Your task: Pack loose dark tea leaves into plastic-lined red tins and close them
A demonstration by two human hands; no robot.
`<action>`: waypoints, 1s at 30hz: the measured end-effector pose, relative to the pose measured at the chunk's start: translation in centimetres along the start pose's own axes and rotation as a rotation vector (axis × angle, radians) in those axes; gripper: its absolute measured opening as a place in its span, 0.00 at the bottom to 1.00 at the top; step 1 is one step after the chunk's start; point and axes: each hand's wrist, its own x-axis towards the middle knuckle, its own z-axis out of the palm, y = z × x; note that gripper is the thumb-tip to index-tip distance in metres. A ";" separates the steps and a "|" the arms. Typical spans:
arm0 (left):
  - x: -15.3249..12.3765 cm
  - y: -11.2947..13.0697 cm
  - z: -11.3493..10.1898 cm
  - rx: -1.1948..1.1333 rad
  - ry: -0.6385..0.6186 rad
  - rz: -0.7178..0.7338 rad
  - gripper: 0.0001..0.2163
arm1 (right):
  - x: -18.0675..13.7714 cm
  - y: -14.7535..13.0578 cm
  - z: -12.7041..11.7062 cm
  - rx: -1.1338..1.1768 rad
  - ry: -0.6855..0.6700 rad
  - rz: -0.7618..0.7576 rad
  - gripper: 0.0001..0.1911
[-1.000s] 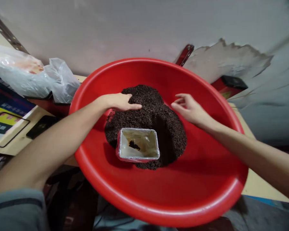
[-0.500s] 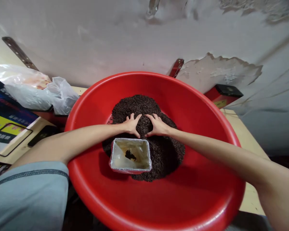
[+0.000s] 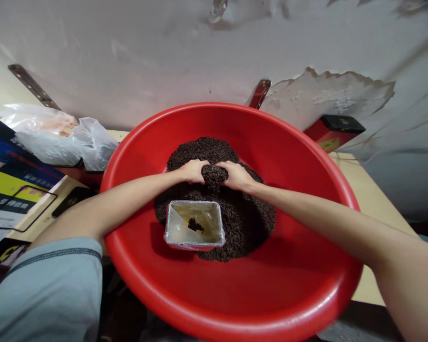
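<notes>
A heap of dark, loose tea leaves [image 3: 235, 223] lies in a large red plastic basin [image 3: 271, 304]. Near its middle, my left hand [image 3: 194, 171] and my right hand [image 3: 235, 175] cup a mound of the leaves between them from either side. The left fingertips are hidden behind and in the leaves; the right thumb and fingers curl round the mound. Closer to me, a small rectangular box [image 3: 194, 247] lined with clear plastic stands in the basin at the heap's front left, its mouth upward. A few dark leaves show at its bottom.
Filled clear plastic bags [image 3: 57, 137] and a printed carton [image 3: 7, 185] stand left of the basin. A red and black box [image 3: 337, 130] is at the back right on the pale wooden table [image 3: 367, 190]. Behind rises a peeling wall [image 3: 146, 57].
My hands have closed in from spread fingers over the heap and now hold a mound of tea leaves between them. The lined box stays in place.
</notes>
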 end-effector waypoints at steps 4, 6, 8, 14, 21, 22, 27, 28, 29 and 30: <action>-0.4 0.5 -1.7 0.005 0.051 -0.028 0.31 | 0.7 -0.3 -1.3 0.000 0.059 0.022 0.31; -0.8 0.7 -2.5 -0.005 0.064 -0.067 0.34 | 0.8 -0.8 -2.0 0.041 0.095 0.047 0.30; -1.5 1.0 -3.6 -0.003 0.081 -0.108 0.37 | 0.6 -1.5 -3.1 0.113 0.125 0.083 0.26; -7.7 3.4 -8.2 -0.085 0.121 -0.062 0.29 | -2.7 -6.2 -7.8 0.399 0.116 0.133 0.23; -16.1 7.0 -7.4 0.078 -0.105 -0.134 0.30 | -7.6 -12.8 -8.9 0.366 -0.015 -0.127 0.27; -16.7 7.2 -6.9 0.100 -0.094 -0.145 0.30 | -8.0 -13.3 -8.6 0.322 -0.029 -0.150 0.28; -18.1 7.0 -5.6 0.090 0.047 -0.068 0.33 | -9.0 -14.6 -8.2 0.136 -0.050 -0.198 0.24; -18.2 6.8 -5.5 0.062 0.071 -0.052 0.32 | -9.1 -14.7 -8.3 0.131 -0.047 -0.197 0.23; -18.3 6.7 -5.5 0.032 0.094 -0.036 0.30 | -9.3 -14.9 -8.4 0.136 -0.046 -0.193 0.22; -18.4 6.5 -5.5 -0.005 0.113 -0.021 0.28 | -9.4 -15.0 -8.6 0.149 -0.047 -0.188 0.21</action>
